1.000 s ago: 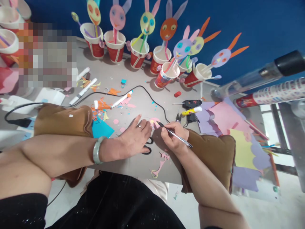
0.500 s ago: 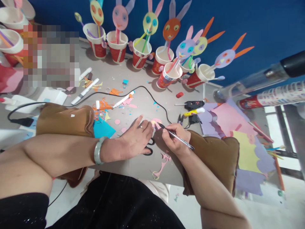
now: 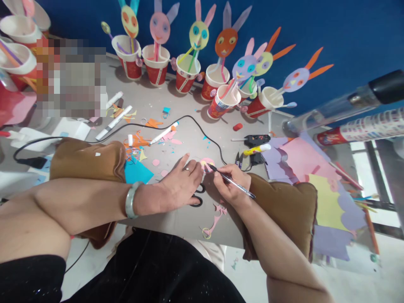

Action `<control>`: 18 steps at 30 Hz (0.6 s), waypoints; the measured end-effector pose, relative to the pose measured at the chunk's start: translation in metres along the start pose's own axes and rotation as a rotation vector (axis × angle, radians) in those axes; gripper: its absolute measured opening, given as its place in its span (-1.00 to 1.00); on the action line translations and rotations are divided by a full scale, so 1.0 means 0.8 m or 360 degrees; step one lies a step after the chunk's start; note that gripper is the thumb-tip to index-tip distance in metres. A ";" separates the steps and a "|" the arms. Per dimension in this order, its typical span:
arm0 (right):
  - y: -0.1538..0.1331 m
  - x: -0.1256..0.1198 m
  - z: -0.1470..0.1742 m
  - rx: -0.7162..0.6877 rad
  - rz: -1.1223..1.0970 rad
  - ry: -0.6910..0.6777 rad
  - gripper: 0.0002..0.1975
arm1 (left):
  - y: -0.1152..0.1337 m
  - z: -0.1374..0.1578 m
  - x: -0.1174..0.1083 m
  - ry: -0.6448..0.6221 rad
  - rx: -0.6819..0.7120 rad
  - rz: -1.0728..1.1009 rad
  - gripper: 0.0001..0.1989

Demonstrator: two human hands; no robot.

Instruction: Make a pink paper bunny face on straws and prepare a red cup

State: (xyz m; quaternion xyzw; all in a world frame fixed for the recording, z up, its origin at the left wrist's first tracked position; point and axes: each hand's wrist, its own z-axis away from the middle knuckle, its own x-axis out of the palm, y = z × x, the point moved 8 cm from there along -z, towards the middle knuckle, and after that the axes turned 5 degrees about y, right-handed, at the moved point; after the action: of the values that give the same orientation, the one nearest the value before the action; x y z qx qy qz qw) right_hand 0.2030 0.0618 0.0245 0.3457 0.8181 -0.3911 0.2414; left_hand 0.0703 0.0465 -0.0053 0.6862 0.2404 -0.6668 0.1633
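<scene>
Scissors (image 3: 202, 201): 7 o'clock of the pink oval (image 3: 208, 161).
Left hand (image 3: 176, 185): 8 o'clock, unclenched, fingertips at the oval's edge.
Right hand (image 3: 232, 192): 4 o'clock, pinching a pen (image 3: 243, 189).
Pink oval: under the pen's tip.
Red cups (image 3: 186, 82): 11 to 1 o'clock.

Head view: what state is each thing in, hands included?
Left hand: palm down, fingertips at the edge of the pink cutout
Right hand: closed around the pen
Pen: tip at the cutout; contact unclear
Pink cutout: lying flat
Scissors: handles partly showing, blades hidden; open or shut unclear
Glue gun: lying down, unheld
Black cable: lying in a bend
Red cups: standing, open-topped
</scene>
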 end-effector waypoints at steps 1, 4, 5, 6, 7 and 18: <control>0.000 0.000 0.000 0.0000 -0.0004 -0.0003 -0.93 | 0.000 0.000 -0.001 0.0007 -0.0002 -0.0007 -0.09; 0.000 0.002 0.000 0.0026 0.0002 -0.0027 -0.93 | 0.000 0.000 -0.002 0.0029 0.0007 -0.0015 -0.09; 0.000 0.002 0.000 0.0028 0.0002 -0.0033 -0.93 | 0.000 0.000 -0.002 0.0027 0.0009 -0.0010 -0.08; 0.000 0.002 -0.001 0.0022 -0.0005 -0.0033 -0.94 | 0.000 0.000 -0.002 0.0020 0.0007 -0.0007 -0.07; -0.001 0.002 -0.001 0.0013 -0.0012 -0.0028 -0.95 | -0.001 0.000 -0.001 0.0011 0.0006 -0.0003 -0.07; -0.005 -0.001 0.000 -0.0034 -0.0028 0.0029 -0.97 | 0.000 0.001 -0.001 0.0007 0.0011 -0.0008 -0.07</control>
State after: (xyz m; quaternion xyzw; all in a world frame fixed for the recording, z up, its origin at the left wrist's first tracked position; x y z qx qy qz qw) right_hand 0.2004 0.0595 0.0272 0.3396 0.8274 -0.3813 0.2340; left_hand 0.0698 0.0463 -0.0047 0.6876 0.2402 -0.6665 0.1589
